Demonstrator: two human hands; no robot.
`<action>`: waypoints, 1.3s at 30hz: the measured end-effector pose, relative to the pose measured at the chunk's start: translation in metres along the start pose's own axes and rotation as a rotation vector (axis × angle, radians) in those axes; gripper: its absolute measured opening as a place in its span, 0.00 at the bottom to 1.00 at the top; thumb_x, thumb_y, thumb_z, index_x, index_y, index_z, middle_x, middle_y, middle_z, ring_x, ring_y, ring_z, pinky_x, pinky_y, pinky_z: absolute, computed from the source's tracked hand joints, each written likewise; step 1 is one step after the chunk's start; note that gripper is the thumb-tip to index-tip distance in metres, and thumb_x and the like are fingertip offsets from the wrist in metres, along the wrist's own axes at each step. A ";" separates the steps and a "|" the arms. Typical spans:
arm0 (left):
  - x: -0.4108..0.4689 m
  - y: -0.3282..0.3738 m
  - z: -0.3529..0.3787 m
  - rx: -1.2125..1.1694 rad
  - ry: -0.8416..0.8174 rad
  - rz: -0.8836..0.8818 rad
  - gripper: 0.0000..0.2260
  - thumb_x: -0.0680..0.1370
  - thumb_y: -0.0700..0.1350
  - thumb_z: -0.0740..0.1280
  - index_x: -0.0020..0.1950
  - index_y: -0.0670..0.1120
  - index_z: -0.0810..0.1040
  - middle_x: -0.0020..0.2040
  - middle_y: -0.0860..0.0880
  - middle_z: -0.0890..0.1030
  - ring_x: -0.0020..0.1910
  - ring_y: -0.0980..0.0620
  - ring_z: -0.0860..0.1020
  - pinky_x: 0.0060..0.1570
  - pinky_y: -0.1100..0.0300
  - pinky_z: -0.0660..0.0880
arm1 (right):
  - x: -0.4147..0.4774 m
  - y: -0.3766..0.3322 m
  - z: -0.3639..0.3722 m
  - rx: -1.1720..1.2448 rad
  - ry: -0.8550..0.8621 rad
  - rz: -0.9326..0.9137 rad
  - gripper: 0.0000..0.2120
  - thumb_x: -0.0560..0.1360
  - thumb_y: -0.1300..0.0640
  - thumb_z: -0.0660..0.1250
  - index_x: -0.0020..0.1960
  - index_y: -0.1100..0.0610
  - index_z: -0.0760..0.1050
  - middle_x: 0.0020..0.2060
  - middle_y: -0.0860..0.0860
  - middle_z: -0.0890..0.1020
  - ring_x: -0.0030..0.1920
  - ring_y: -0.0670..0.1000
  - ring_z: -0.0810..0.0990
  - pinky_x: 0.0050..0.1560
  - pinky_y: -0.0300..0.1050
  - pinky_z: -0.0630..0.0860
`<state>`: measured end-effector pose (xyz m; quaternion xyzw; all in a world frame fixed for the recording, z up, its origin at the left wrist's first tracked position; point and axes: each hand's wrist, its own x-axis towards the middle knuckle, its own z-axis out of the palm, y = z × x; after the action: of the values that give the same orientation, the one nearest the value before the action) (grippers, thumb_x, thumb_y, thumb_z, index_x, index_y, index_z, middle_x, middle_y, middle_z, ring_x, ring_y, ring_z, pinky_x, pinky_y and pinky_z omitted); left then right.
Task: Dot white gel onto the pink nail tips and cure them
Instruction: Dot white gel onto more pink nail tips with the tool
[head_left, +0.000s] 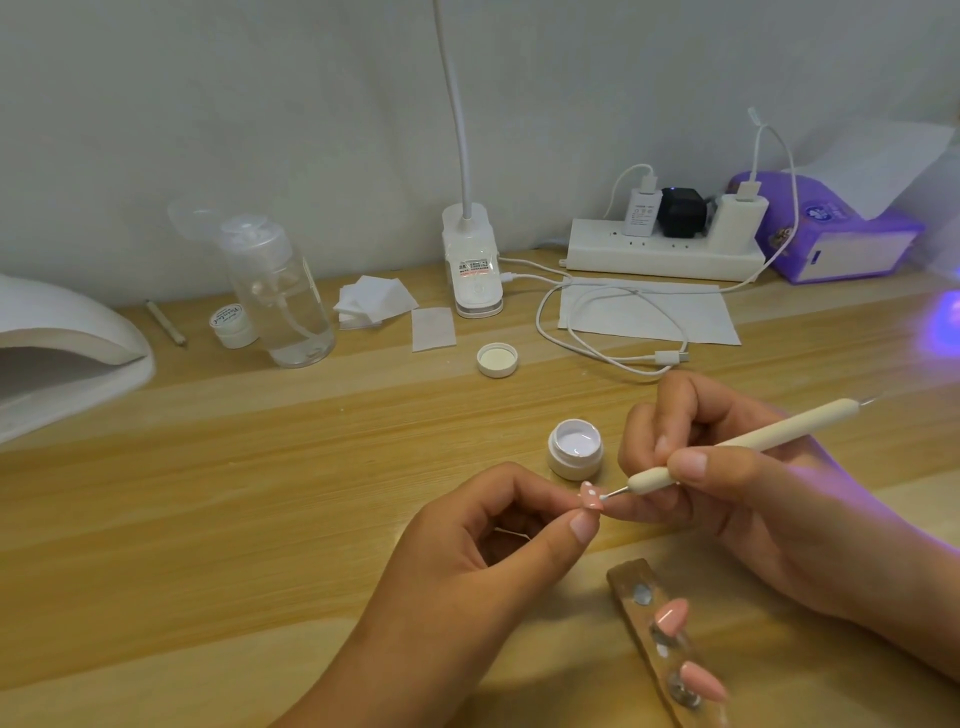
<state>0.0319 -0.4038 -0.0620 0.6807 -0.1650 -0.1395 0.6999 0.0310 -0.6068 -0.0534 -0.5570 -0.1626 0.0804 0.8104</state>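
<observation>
Curing lamp: my white curing lamp (62, 353) sits at the far left of the surface (234, 493), its opening turned toward the right.
Back row: a thin wooden stick (166, 323), a small closed jar (234, 325) and a clear pump bottle (283, 296) stand near the wall, the jar just beside the bottle.
Wipes: a loose pile of white wipes (374, 306) lies between the bottle and the clip lamp (472, 260).
Lid: a white lid (497, 359) lies inside-up in front of the clip lamp, well apart from its jar.
Left hand: my left hand (467, 561) pinches one pink nail tip (590, 497) between thumb and forefinger, above the surface; white dots show on it.
Gel jar: the open gel jar (575, 448), white gel inside, stands just behind the held tip, between my hands.
Dotting tool: the cream dotting tool (727, 444) slants down to the left, its metal point touching the tip's right edge with a white bead.
Right hand: my right hand (753, 483) grips the tool like a pen, thumb on top and fingers curled round the lower shaft.
Holder: a wooden strip (631, 577) lies below my right hand, carrying two more nail tips (671, 616), both plain pink.
Back right: a power strip (665, 254) with three plugs, a white cable (613, 343) looping over a paper sheet (701, 317), and a purple tissue pack (841, 239).
Right edge: a violet glow (950, 312).
</observation>
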 end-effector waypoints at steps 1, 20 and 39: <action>0.000 0.000 0.000 0.002 -0.001 0.000 0.09 0.65 0.56 0.72 0.40 0.53 0.84 0.34 0.55 0.81 0.34 0.61 0.75 0.35 0.71 0.70 | 0.000 0.000 0.000 -0.003 -0.002 0.000 0.01 0.68 0.61 0.67 0.38 0.58 0.75 0.35 0.51 0.78 0.36 0.46 0.80 0.46 0.46 0.81; 0.000 -0.001 -0.001 0.026 -0.013 0.020 0.09 0.65 0.57 0.72 0.40 0.54 0.83 0.35 0.54 0.81 0.34 0.59 0.74 0.35 0.70 0.69 | 0.000 0.000 0.002 -0.017 -0.005 0.011 0.01 0.68 0.61 0.67 0.38 0.57 0.75 0.35 0.50 0.78 0.36 0.46 0.81 0.46 0.45 0.80; 0.000 -0.001 -0.001 0.022 -0.015 0.019 0.09 0.65 0.56 0.72 0.41 0.53 0.83 0.36 0.54 0.81 0.35 0.60 0.75 0.35 0.70 0.70 | 0.000 -0.002 0.003 -0.004 -0.002 0.019 0.01 0.67 0.61 0.67 0.37 0.57 0.75 0.34 0.51 0.77 0.35 0.45 0.80 0.44 0.42 0.80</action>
<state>0.0321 -0.4032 -0.0631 0.6857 -0.1782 -0.1363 0.6924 0.0301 -0.6050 -0.0510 -0.5601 -0.1584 0.0883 0.8083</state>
